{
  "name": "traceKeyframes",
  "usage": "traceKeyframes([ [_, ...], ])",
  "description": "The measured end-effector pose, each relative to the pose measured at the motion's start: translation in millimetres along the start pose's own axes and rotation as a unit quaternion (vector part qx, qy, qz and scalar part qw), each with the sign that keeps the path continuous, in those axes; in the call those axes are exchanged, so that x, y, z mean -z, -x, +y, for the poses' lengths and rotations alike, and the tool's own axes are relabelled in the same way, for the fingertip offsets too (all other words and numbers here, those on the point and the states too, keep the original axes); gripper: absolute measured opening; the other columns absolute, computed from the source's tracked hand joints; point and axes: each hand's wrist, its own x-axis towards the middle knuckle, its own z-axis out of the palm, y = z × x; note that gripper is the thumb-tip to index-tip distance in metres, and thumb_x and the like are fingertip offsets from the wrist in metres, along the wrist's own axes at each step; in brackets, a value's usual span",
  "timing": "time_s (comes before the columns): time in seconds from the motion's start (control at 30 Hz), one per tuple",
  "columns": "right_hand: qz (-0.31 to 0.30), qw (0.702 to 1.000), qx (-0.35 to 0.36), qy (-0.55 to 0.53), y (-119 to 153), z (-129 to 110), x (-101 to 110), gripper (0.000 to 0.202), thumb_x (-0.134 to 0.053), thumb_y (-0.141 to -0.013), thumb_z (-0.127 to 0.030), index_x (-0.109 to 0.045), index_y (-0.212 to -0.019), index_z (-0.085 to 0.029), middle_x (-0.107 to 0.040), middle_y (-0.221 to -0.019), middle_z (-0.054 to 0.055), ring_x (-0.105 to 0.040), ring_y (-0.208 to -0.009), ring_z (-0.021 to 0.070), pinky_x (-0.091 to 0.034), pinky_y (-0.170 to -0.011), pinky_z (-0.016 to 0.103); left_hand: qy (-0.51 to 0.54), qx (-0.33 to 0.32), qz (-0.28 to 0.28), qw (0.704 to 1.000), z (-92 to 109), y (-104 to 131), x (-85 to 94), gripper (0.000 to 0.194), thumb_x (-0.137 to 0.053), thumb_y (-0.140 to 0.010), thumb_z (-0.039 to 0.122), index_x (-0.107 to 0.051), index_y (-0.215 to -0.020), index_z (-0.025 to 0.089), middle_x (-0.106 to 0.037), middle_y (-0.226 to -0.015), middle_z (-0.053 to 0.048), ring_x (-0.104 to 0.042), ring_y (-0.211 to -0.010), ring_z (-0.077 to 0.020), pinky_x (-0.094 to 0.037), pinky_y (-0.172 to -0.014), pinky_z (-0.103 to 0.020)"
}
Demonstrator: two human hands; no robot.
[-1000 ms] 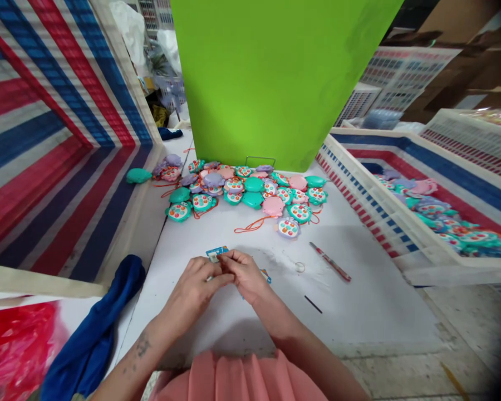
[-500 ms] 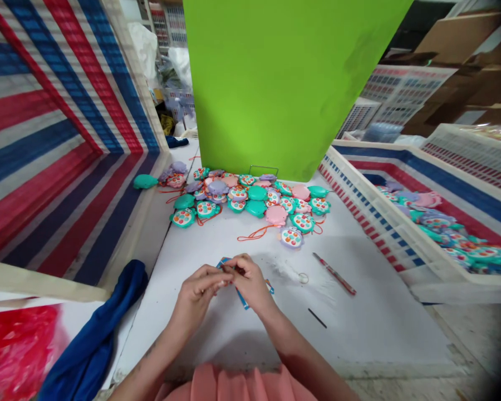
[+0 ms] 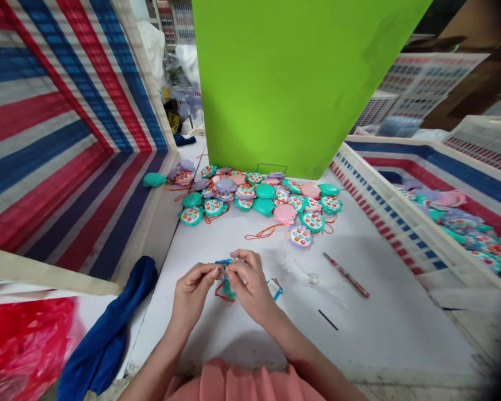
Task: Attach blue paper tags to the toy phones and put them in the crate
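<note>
We are bringing the fingertips of our left hand and right hand nearly together, just over the teal toy and red cord; whether they are grasping anything, we cannot tell; steadying both, we are best keeping the cord unsnagged

The left forearm and the right forearm, both bare, are stretched forward from the lower edge of the view and angled inward. The left hand is held with its thumb and forefinger brought together in a pinch. Opposite it, the right hand is curled, its thumb and forefinger drawn together and another finger arched above them. The fingertips of the two hands are held close to each other in front of the body.
</note>
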Motion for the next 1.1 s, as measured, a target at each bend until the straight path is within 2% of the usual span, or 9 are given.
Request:
traceKeyframes([
  [0.1,-0.021,0.997,0.025,0.072,0.9,-7.4,3.9,0.017,-0.045,-0.089,-0.019,-0.062,-0.085,-0.020,-0.047,-0.114,0.008,-0.041,-0.111,0.0233,-0.032,-0.094,0.041,-0.014,-0.014,-0.013,1.000,0.1,-0.1,0.9,0.011,-0.065,-0.077,0.025,-0.072,-0.084,0.020,-0.067,-0.078,-0.001,-0.061,-0.075,-0.0134,-0.049,-0.070,-0.022],
  [0.2,-0.029,0.994,0.038,0.098,0.3,-12.7,6.4,0.017,-0.044,-0.087,-0.016,-0.061,-0.083,-0.019,-0.045,-0.116,0.008,-0.040,-0.110,0.0237,-0.031,-0.093,0.042,-0.024,-0.019,-0.029,0.999,-2.0,0.1,1.8,0.012,-0.064,-0.078,0.025,-0.072,-0.085,0.020,-0.066,-0.079,-0.002,-0.061,-0.075,-0.0134,-0.048,-0.069,-0.022],
  [0.8,-0.024,0.992,0.042,0.116,1.7,-13.6,6.9,0.015,-0.045,-0.085,-0.013,-0.058,-0.080,-0.017,-0.046,-0.113,0.008,-0.040,-0.111,0.0241,-0.030,-0.092,0.042,-0.113,-0.078,-0.054,0.989,-0.8,0.0,2.1,0.013,-0.061,-0.081,0.027,-0.071,-0.086,0.021,-0.068,-0.081,-0.003,-0.062,-0.077,-0.0147,-0.047,-0.072,-0.025],
  [0.97,-0.027,0.992,0.047,0.111,1.4,-16.9,8.3,0.013,-0.047,-0.082,-0.010,-0.058,-0.079,-0.017,-0.046,-0.112,0.007,-0.039,-0.110,0.0236,-0.030,-0.093,0.041,-0.081,0.000,-0.037,0.996,-2.2,0.3,3.0,0.017,-0.066,-0.076,0.032,-0.068,-0.085,0.018,-0.067,-0.075,-0.002,-0.060,-0.069,-0.0138,-0.048,-0.068,-0.024],
  [1.1,-0.030,0.994,0.052,0.091,3.2,-17.8,7.7,0.014,-0.046,-0.082,-0.009,-0.057,-0.080,-0.018,-0.048,-0.110,0.006,-0.040,-0.109,0.0222,-0.031,-0.093,0.040,-0.066,0.038,-0.055,0.996,-1.5,1.2,6.7,0.019,-0.069,-0.073,0.034,-0.069,-0.080,0.016,-0.069,-0.075,-0.003,-0.060,-0.069,-0.0140,-0.049,-0.067,-0.023],
])
